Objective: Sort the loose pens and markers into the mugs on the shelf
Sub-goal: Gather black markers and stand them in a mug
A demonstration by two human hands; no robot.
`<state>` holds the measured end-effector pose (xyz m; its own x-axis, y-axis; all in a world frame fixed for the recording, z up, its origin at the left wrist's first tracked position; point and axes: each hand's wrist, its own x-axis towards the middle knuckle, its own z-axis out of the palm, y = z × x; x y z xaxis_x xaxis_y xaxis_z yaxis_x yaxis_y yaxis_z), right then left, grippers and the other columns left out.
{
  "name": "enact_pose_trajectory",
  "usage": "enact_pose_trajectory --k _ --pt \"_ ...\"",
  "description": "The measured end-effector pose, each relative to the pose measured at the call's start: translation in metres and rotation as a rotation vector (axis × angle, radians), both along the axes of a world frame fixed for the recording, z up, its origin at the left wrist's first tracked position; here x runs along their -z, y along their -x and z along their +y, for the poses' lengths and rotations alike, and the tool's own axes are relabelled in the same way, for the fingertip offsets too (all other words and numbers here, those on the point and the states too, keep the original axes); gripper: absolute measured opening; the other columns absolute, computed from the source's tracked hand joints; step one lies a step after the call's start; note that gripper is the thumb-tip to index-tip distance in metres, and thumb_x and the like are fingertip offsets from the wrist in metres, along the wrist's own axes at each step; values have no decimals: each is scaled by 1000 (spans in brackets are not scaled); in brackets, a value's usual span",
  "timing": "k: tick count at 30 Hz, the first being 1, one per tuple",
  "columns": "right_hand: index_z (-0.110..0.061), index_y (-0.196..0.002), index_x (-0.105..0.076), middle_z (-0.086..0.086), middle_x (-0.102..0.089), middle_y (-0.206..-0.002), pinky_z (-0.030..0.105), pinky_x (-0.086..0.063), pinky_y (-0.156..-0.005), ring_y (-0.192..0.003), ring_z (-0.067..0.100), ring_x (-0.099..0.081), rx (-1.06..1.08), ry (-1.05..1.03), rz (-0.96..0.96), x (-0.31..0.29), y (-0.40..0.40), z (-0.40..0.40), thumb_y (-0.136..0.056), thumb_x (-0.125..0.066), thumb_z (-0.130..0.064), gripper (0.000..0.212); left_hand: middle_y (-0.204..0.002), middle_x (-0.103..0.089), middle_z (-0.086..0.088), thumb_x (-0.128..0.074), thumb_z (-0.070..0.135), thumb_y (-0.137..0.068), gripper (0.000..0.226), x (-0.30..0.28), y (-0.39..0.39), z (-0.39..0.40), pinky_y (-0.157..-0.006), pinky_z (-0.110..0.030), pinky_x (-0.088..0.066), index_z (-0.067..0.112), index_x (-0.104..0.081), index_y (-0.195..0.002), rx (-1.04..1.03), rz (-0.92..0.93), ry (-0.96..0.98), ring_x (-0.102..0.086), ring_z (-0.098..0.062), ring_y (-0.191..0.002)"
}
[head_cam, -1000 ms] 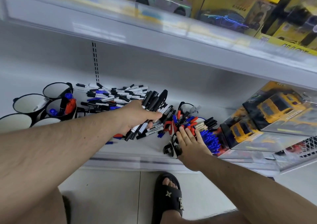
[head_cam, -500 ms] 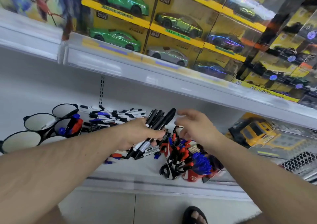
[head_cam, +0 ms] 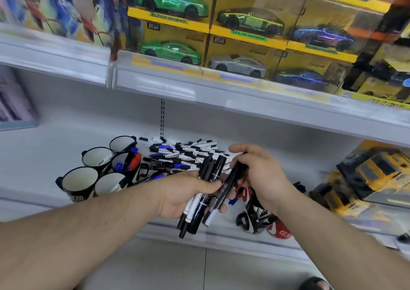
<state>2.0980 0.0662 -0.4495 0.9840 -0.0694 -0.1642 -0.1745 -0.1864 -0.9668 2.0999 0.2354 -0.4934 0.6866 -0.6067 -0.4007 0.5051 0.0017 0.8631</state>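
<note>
Head cam, only view there is. The left hand [head_cam: 184, 197] is wrapped tight round a fat bundle of black markers [head_cam: 207, 192], held out over the front edge of the shelf [head_cam: 66, 134]. The right hand [head_cam: 258, 174] has its fingers curled round one black marker [head_cam: 234, 177], and it looks like that one's being fed into the bundle, or maybe pulled out of it, honestly can't say which.

If I were doing this step I'd line the caps up the same way before adding more, and not let the fistful get any bigger, since a few barrels already stick out loose below the palm. Then tip the lot cap-up into one of the empty mugs [head_cam: 78, 184] on the left rather than the one with blue and red pens [head_cam: 126, 163] already in it. That's just my guess at the sorting scheme though.

Plenty left to do: the loose pile [head_cam: 177, 154] is spread across the back of the shelf, well behind both hands.

Stuff I can't make out: the red and black mugs [head_cam: 250, 221] under the right wrist are mostly covered, so no idea how full they are. The nearest white-lined mug is partly hidden by the left forearm. Marker labels are too blurry to read. The yellow toy truck boxes [head_cam: 372, 174] on the right are smeared and cut off.
</note>
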Motion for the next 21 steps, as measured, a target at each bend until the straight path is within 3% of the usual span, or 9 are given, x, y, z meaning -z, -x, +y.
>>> enact_pose_trajectory --k 2,5,9,12,15,18,21 --pt "-14 -103 -66 5 -61 -66 23 -40 -44 -52 16 -59 -31 -18 25 4 -1 9 -92 -44 3 31 -120 -68 -15 -60 20 -88 34 3 -1 4 -63 -28 -54 4 -64 -118 -32 37 -3 -67 -29 -97" --pt "-13 -115 -62 8 -63 -69 22 -41 -41 -43 13 -54 -139 35 23 16 -4 20 -99 -46 -4 25 -115 -71 -12 -61 23 -84 36 6 -5 14 -72 -36 -60 8 -66 -115 -32 87 41 -70 -29 -99" --pt "-18 -121 -62 4 -69 -82 21 -47 -50 -51 6 -58 -284 164 -31 27 -13 28 -99 -55 -14 23 -115 -71 -12 -63 27 -82 36 10 -9 25 -90 -51 -54 7 -67 -111 -20 104 27 -69 -30 -104" --pt "-17 -110 -66 10 -69 -81 29 -49 -53 -55 12 -57 -332 239 -47 30 -18 31 -96 -60 -18 15 -117 -71 -11 -60 28 -82 36 8 -11 33 -91 -51 -54 8 -66 -112 23 92 -3 -69 -30 -106" --pt "-13 -97 -66 7 -64 -70 28 -48 -52 -52 13 -55 -309 162 -25 29 -21 30 -97 -59 -15 8 -123 -68 -11 -56 31 -87 43 4 -14 39 -91 -50 -54 5 -62 -121 43 92 9 -66 -30 -111" --pt "-14 -96 -66 10 -67 -75 28 -49 -52 -55 21 -57 -243 80 -20 25 -24 20 -96 -59 -10 8 -122 -68 -12 -54 31 -87 46 6 -19 43 -85 -47 -57 5 -60 -125 32 118 7 -69 -29 -106" --pt "-15 -96 -67 5 -67 -73 29 -46 -53 -54 17 -55 -155 49 -38 25 -26 3 -95 -59 -7 11 -116 -71 -12 -56 28 -85 37 11 -19 41 -79 -46 -59 12 -65 -117 92 139 -12 -70 -32 -100"
